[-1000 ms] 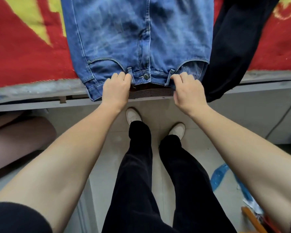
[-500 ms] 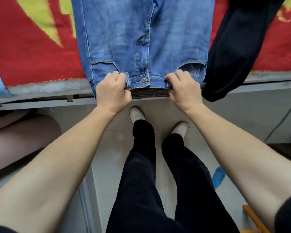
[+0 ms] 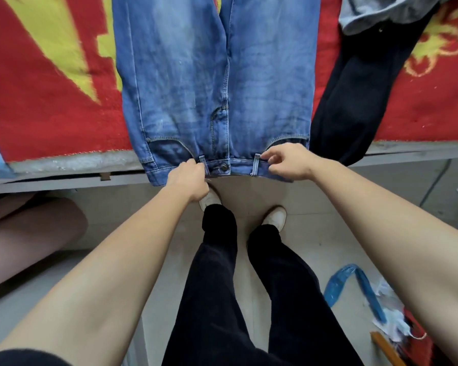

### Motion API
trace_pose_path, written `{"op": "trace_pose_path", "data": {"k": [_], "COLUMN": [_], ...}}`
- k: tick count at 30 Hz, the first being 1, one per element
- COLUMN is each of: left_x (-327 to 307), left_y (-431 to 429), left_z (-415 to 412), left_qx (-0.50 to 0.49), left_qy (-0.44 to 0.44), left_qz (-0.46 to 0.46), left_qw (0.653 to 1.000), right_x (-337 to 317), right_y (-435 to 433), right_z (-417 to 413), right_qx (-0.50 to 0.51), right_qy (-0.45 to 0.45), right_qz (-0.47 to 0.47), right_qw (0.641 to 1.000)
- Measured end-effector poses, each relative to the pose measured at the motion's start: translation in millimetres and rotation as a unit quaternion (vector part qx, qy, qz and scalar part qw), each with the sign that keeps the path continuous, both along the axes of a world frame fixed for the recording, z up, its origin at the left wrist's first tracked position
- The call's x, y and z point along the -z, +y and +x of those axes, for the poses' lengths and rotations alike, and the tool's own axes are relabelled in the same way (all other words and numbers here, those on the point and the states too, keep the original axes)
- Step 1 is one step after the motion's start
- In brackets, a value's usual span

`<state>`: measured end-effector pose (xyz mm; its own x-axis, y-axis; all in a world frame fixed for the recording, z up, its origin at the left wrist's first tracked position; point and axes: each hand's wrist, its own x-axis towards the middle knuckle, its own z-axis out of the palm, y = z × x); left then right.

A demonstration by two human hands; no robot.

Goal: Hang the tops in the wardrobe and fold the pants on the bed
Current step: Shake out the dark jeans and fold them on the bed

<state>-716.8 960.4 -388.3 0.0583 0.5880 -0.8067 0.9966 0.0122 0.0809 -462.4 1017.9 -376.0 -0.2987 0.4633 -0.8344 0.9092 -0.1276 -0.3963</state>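
Our left hand holds the waistband of the blue jeans tight, with the fingers curled over it just left of the button. Our right hand is looser. Its first finger and thumb bend round the waistband next to a belt loop, with a small gap between them. The other fingers are curled in.

The jeans lie flat on the red and yellow blanket on the bed. The legs run away from us, and the waistband hangs a little over the grey bed edge. Black pants lie just beside them on the right, with the end hanging over the same edge. A grey piece of clothing lies on top of the black pants at the far end.

Half a second ago both hands were tight fists on the waistband, and a brown strip showed between them. Now that strip is hidden, and the right hand has turned sideways and eased its hold.
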Motion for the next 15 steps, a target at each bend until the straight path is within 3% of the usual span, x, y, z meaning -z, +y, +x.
{"op": "trace_pose_path", "data": {"k": [7, 12, 15], "left_x": [-47, -43, -26], "left_y": [18, 47, 64], "left_z": [35, 114, 165], "left_qx": [-0.109, -0.193, -0.222], "left_qy": [-0.119, -0.203, -0.214], "left_qz": [0.109, 0.139, 0.129], "left_qw": [0.981, 0.950, 0.942], "right_x": [-41, -21, 5], "right_y": [72, 129, 159], "right_z": [53, 67, 63], "right_qx": [0.208, 0.356, 0.387], "right_qy": [-0.058, -0.008, 0.032], "right_qz": [0.117, 0.179, 0.178], "right_qw": [0.969, 0.917, 0.904]}}
